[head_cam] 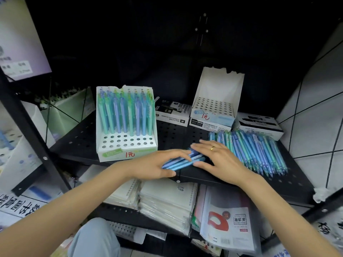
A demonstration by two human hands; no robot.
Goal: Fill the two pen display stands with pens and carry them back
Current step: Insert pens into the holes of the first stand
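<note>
Two hands — left hand, right hand — fingers straight, pressing slim blue plastic pens, perforated black metal shelf

The single head camera is looking forward and steeply down, from close above, at the black shelf's front edge, facing its dark back.
</note>
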